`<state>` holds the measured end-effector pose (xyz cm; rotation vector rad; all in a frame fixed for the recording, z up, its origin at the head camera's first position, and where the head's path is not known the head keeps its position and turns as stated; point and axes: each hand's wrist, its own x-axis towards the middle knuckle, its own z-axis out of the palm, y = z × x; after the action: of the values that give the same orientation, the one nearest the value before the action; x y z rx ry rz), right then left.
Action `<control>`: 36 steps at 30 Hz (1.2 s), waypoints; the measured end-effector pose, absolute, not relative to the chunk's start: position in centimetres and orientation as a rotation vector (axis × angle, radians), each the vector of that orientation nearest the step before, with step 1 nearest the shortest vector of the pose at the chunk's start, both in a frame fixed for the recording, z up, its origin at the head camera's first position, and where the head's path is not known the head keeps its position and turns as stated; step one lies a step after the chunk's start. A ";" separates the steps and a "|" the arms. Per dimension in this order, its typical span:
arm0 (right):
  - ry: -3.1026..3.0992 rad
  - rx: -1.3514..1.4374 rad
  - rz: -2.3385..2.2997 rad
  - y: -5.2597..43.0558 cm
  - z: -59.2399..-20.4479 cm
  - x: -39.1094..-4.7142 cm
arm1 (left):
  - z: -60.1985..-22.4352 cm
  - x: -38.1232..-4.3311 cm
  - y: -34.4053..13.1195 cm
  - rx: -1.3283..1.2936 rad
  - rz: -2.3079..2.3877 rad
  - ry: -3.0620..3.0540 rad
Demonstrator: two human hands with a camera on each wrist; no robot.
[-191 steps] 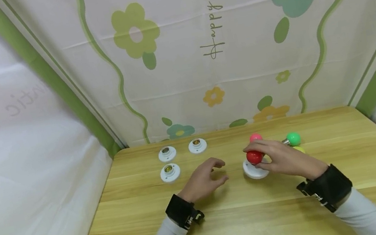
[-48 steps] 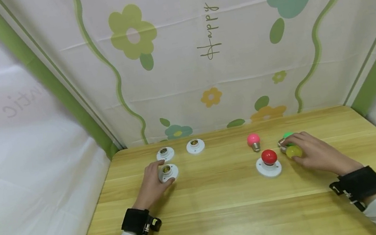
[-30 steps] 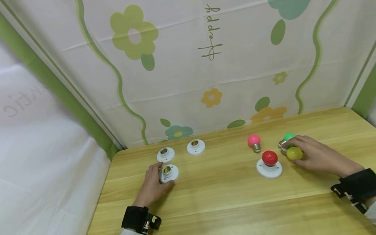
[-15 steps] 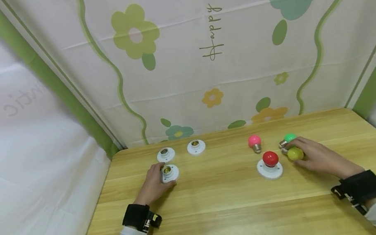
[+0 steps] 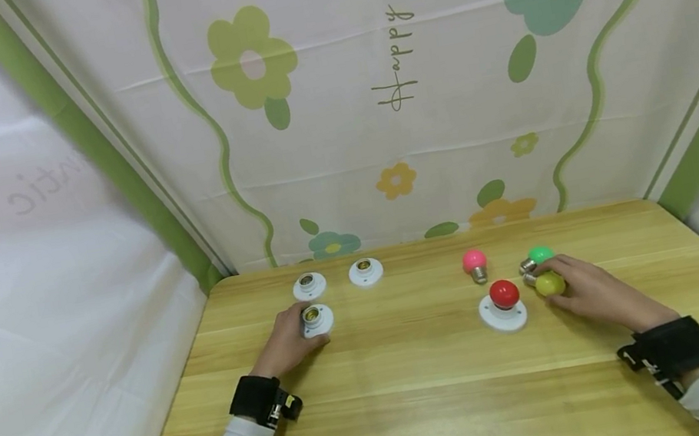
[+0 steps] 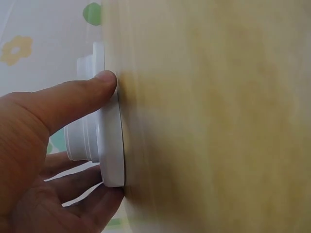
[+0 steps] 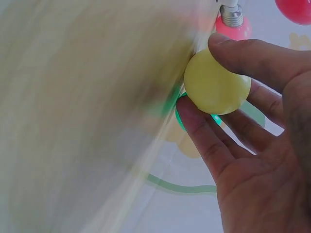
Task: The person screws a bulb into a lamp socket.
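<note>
Flowered cloth [image 5: 333,127] hangs behind our wooden table [image 5: 428,422], where the head view lets us look down into the brass-coloured mouth of the white socket [image 5: 319,324] at our left hand [image 5: 287,342] and shows the yellow bulb [image 5: 550,283], metal base pointing left, beside the green bulb [image 5: 541,254]. Only from the left wrist do we see that socket side-on, thumb and part-curled fingers gripping its edge; from the right wrist, our half-closed right hand [image 5: 590,291] pinches the yellow bulb between thumb and fingers, its metal base hidden.

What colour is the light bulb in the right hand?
Yellow: the light bulb in the right hand shows best in the right wrist view.
</note>
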<state>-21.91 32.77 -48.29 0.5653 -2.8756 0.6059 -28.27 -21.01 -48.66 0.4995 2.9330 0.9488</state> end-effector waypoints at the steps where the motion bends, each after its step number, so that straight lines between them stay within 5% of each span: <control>1: -2.874 0.566 0.605 32.8 -48.3 -21.9 | -48.7 -28.3 -21.0 0.499 0.950 2.930; 36: -2.784 0.606 0.605 32.7 -47.8 -22.0 | -48.3 -28.0 -20.5 0.482 0.890 2.974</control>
<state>-21.97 32.75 -47.79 0.6061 -2.7836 0.6049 -28.02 -20.49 -48.29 0.4825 2.9741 0.8896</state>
